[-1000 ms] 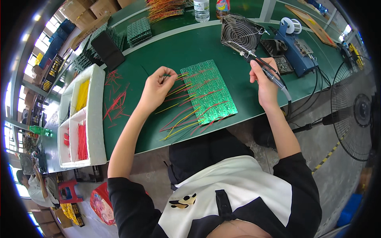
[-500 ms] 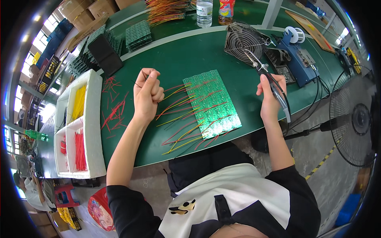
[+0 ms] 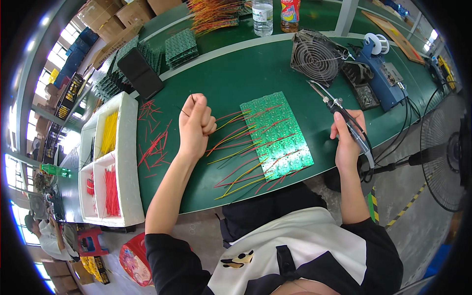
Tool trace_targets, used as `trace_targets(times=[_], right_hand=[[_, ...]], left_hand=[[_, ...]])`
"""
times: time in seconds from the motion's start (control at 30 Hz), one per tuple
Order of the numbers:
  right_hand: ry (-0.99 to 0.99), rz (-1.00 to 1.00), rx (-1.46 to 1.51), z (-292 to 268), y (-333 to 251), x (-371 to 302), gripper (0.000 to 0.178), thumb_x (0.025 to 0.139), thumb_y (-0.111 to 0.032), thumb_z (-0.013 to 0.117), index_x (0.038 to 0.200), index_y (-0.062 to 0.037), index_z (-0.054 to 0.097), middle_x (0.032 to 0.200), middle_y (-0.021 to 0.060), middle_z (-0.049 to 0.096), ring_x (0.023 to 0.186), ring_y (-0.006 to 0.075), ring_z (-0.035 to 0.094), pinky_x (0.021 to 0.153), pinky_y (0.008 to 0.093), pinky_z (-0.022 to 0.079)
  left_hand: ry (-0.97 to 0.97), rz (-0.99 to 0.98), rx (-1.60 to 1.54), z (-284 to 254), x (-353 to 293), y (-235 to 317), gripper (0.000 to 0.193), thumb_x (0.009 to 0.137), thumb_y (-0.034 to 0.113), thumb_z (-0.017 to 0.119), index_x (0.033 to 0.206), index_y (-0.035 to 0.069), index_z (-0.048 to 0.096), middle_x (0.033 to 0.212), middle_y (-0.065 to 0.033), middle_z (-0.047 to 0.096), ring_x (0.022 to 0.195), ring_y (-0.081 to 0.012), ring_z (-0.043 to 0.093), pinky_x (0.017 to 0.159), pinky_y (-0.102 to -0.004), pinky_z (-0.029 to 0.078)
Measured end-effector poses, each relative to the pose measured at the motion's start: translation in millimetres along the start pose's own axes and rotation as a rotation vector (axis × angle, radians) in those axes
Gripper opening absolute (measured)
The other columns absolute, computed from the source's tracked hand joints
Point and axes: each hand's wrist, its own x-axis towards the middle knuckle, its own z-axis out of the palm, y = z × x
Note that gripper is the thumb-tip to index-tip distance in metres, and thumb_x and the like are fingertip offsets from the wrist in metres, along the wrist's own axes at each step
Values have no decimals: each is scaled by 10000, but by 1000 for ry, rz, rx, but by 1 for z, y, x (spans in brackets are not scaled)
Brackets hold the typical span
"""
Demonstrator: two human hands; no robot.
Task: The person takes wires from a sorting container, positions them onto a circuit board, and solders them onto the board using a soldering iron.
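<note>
My left hand (image 3: 195, 125) is closed in a pinch around a thin dark wire (image 3: 183, 110), left of the circuit board. A soldering iron (image 3: 355, 129) with a thin metal guide tube alongside its tip is gripped in my right hand (image 3: 348, 142). Its tip points up and left, in the air right of the board and just below the round fan guard. The green circuit board panel (image 3: 290, 142) lies flat on the table between my hands. Several red, yellow and dark wires (image 3: 231, 142) stick out from its left side and lie across it.
A white foam box (image 3: 132, 187) with yellow and red wires stands left, loose red wires (image 3: 156, 147) beside it. Behind are a black phone-like slab (image 3: 140, 73), stacked boards (image 3: 181, 49) and bottles (image 3: 262, 19). A small fan (image 3: 317, 56) and blue soldering station (image 3: 386, 81) stand right.
The whole view has shifted, so things appear farther right and slightly lower. My right hand has brought the soldering iron nearer to me, away from the fan guard. My left hand keeps its pinch.
</note>
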Motion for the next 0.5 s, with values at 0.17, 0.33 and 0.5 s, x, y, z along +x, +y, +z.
trace_targets(times=[0.17, 0.33, 0.5], right_hand=[[-61, 81, 82, 16, -2, 6, 166, 818, -90, 648, 877, -35, 503, 660, 38, 554, 516, 68, 497, 486, 189, 402], [-211, 142, 102, 37, -3, 3, 179, 811, -78, 652, 880, -22, 497, 694, 49, 569, 538, 64, 521, 488, 182, 414], [-256, 173, 79, 41, -5, -7, 198, 807, -81, 654, 889, -11, 488, 699, 56, 586, 528, 69, 528, 479, 182, 419]], left_hand=[[9, 168, 825, -11, 8, -15, 65, 913, 111, 508, 942, 58, 485, 496, 68, 330, 437, -6, 255, 414, -230, 182], [-76, 259, 1203, 6, 4, -15, 124, 890, 124, 520, 940, 26, 464, 539, -120, 511, 444, -280, 454, 448, -349, 327], [-88, 271, 1285, 9, 0, -17, 155, 893, 143, 518, 959, 29, 438, 591, -157, 562, 536, -364, 533, 492, -406, 388]])
